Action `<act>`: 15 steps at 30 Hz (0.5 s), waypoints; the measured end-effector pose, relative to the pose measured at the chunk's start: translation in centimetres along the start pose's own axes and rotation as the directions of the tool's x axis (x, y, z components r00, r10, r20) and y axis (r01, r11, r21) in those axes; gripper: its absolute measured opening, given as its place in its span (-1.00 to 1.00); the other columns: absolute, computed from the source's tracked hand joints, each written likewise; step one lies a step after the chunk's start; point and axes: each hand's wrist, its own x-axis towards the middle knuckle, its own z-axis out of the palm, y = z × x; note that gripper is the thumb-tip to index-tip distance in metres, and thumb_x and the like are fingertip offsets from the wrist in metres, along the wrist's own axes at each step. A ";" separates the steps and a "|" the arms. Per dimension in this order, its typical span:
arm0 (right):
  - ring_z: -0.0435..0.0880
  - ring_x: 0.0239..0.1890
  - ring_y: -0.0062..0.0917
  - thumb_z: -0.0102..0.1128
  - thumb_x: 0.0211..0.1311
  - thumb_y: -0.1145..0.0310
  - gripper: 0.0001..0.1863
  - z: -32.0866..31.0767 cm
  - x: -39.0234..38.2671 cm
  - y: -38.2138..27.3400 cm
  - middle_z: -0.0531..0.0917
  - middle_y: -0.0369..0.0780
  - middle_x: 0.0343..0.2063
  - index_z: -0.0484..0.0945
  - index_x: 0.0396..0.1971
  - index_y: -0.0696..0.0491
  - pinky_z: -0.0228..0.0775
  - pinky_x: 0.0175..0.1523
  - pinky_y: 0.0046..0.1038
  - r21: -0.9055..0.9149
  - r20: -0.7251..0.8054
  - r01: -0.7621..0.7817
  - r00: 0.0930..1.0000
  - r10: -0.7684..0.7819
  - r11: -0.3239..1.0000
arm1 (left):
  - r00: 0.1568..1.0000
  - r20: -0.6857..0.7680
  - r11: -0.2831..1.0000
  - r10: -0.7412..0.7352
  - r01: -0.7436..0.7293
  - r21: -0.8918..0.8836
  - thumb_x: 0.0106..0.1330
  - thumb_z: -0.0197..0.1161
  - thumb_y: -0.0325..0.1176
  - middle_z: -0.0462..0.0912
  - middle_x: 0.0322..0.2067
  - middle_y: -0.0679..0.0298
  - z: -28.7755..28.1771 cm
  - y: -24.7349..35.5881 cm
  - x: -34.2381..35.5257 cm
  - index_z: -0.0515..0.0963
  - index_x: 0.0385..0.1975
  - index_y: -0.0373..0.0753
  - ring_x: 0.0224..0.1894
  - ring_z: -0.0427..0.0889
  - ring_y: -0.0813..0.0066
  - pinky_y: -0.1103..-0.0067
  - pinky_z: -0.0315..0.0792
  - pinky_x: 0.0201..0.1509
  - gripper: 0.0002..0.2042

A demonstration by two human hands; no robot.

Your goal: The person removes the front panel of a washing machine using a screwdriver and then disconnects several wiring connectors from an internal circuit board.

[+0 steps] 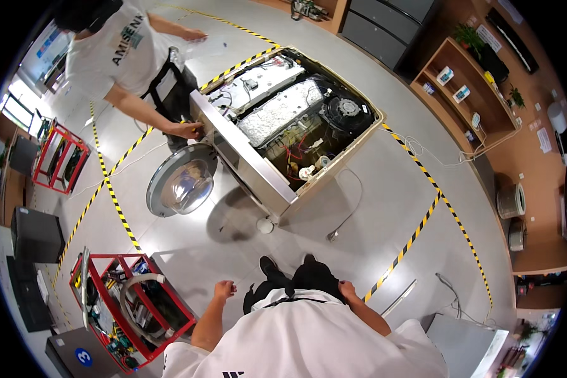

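My left hand (pixel 224 290) hangs beside my body, its fingers loosely bent and slightly apart, with nothing seen in it. By my right thigh is my right hand (pixel 346 290), its fingers mostly hidden. Neither hand touches the front-loading washing machine (pixel 277 189) standing ahead of me. Its top is off, exposing pale blocks (pixel 280 113), a round black part (pixel 345 108) and loose coloured wires. The round glass door (pixel 186 183) hangs open at the front. A co-worker (pixel 123 69) stands at the machine's left, one hand (pixel 186 130) at its front panel edge.
A red tool cart (pixel 183 327) full of tools and a grey hose stands at my near left; another red cart (pixel 62 157) is farther left. A plug with cord (pixel 332 235) lies on the floor. Yellow-black tape (pixel 416 230) marks the floor. Wooden shelves (pixel 450 85) line the right.
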 end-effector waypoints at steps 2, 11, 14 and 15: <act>0.62 -0.09 -0.20 0.00 0.17 -0.02 -0.50 0.2 1.2 1.3 0.63 0.01 -0.18 0.59 -0.11 0.08 0.40 0.02 -0.29 0.025 -0.030 0.009 1.000 -0.008 1.000 | 0.999 0.028 0.999 -0.045 0.045 -0.003 0.25 0.11 -0.28 0.65 -0.42 0.24 1.0 -0.8 0.1 0.53 -0.26 -0.24 -0.43 0.64 0.47 0.49 0.52 -0.34 -0.80; 0.58 -0.14 -0.03 -0.07 0.22 -0.11 -0.41 2.5 11.1 -0.3 0.60 0.13 -0.32 0.63 -0.31 0.19 0.39 -0.05 -0.26 -0.079 0.173 0.115 0.980 -0.100 0.990 | 0.995 0.024 0.980 0.095 -0.097 0.172 0.23 0.18 -0.21 0.68 -0.42 0.23 5.1 3.8 -2.1 0.61 -0.26 -0.30 -0.40 0.63 0.45 0.57 0.48 -0.28 -0.73; 0.65 -0.33 -0.17 -0.02 0.16 -0.14 -0.41 -1.3 10.7 -8.2 0.66 0.00 -0.41 0.63 -0.37 0.16 0.44 -0.25 -0.24 -0.068 0.291 0.033 0.957 -0.012 0.997 | 0.984 -0.025 0.938 0.174 -0.158 0.309 0.20 0.21 -0.18 0.69 -0.42 0.21 5.7 5.0 -3.3 0.64 -0.28 -0.31 -0.37 0.63 0.45 0.54 0.46 -0.21 -0.70; 0.66 -0.45 -0.24 0.02 0.13 -0.14 -0.42 -2.0 11.7 -8.9 0.67 -0.04 -0.46 0.62 -0.40 0.17 0.46 -0.37 -0.25 -0.099 0.313 0.027 0.950 0.006 0.995 | 0.975 -0.046 0.905 0.217 -0.183 0.385 0.19 0.21 -0.15 0.69 -0.42 0.19 6.2 5.6 -3.2 0.64 -0.29 -0.28 -0.36 0.63 0.45 0.52 0.46 -0.21 -0.70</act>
